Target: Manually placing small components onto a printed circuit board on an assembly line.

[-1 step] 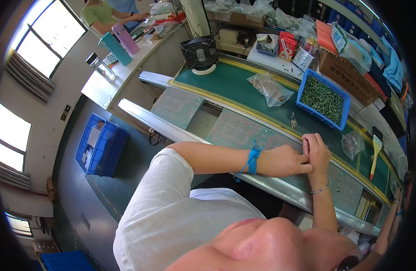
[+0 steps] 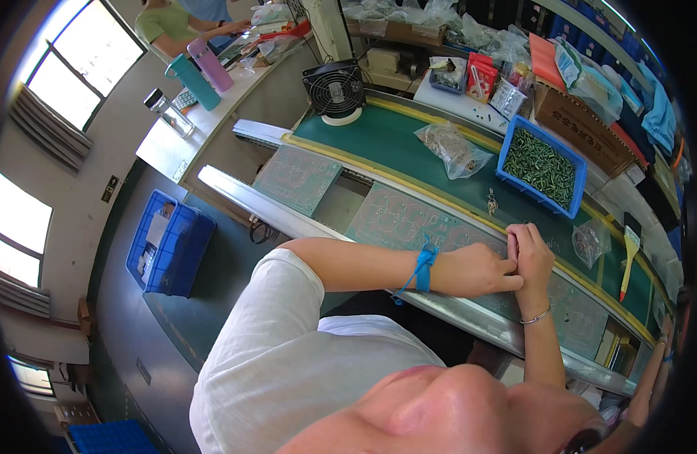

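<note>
My left hand (image 2: 475,271), with a blue strap round its wrist, meets my right hand (image 2: 531,256) over the circuit boards. Both have curled, closed fingers, and their fingertips come together; anything pinched there is hidden. Under my hands lies a green circuit board (image 2: 397,217) printed with large circles. A second board (image 2: 297,180) is on the rails to the left, with a gap between, and a third (image 2: 575,318) is to the right. Just beyond my hands, a small cluster of leaded parts (image 2: 492,201) sits on the green surface.
A blue bin (image 2: 541,166) of green components stands beyond my right hand. Near it are a bag of small parts (image 2: 453,150), another clear bag (image 2: 591,242) and a yellow-handled brush (image 2: 630,253). A black fan (image 2: 334,89) stands far left. Another person's arm (image 2: 651,374) shows at right.
</note>
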{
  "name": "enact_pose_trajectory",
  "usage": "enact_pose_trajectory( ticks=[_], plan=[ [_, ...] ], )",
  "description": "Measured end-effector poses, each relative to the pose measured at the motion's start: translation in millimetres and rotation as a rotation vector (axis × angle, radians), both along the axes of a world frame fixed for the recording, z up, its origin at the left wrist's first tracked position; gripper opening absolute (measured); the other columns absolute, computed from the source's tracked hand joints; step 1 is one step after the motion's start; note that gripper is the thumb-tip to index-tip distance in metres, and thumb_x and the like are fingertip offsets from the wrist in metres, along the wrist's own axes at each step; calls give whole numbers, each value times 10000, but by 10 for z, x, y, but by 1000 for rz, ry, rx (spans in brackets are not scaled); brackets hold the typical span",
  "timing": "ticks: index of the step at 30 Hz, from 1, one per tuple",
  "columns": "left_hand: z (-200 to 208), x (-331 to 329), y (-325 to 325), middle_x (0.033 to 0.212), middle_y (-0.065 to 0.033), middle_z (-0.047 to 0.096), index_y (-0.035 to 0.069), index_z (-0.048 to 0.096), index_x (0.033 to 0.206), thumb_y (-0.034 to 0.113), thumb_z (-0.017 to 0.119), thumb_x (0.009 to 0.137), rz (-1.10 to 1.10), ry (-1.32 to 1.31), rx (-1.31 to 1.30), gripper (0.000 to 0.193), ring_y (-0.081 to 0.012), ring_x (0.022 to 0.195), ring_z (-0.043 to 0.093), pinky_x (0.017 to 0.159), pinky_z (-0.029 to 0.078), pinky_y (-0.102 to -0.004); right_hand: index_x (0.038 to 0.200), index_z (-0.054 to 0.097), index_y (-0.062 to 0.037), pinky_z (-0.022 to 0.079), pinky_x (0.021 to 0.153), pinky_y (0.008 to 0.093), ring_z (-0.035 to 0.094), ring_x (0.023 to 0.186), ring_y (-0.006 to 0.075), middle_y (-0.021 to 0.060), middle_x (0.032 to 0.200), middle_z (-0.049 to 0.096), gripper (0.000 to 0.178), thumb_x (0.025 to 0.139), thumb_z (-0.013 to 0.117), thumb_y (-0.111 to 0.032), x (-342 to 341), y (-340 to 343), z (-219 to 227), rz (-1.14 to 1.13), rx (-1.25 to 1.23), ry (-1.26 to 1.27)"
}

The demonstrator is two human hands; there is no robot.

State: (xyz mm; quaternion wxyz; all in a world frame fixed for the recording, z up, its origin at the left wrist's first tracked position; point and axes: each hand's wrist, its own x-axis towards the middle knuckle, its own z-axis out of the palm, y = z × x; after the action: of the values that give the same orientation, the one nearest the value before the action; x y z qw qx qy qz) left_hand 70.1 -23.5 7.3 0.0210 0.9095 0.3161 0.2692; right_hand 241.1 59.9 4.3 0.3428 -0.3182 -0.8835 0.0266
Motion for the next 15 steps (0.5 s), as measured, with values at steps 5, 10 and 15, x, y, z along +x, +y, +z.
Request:
enact_pose_trajectory(
  ticks=[5,10,15],
  plan=[
    [9,-9,4,949,-171,606,74,532,1114,121,641,903,-8,-2,-16,243,-380,727,690,566,567,-479,1010,688,-114,546,660,407,689,787,320,76,936,659,118,917,727,-54,2,1,12,0,-4,-1],
    [24,-3,-25,970,-171,603,82,532,1126,119,640,906,-34,1,-24,248,-373,726,688,572,566,-476,1013,691,-112,551,668,395,692,788,324,74,942,666,118,920,726,-49,9,0,14,5,-5,-13],
    [-11,24,-33,951,-167,602,57,506,1128,112,637,916,-31,12,-11,255,-368,711,681,571,566,-473,1016,691,-118,552,666,395,688,777,317,67,943,665,111,929,723,-58,7,5,10,3,-5,-19]
  ],
)
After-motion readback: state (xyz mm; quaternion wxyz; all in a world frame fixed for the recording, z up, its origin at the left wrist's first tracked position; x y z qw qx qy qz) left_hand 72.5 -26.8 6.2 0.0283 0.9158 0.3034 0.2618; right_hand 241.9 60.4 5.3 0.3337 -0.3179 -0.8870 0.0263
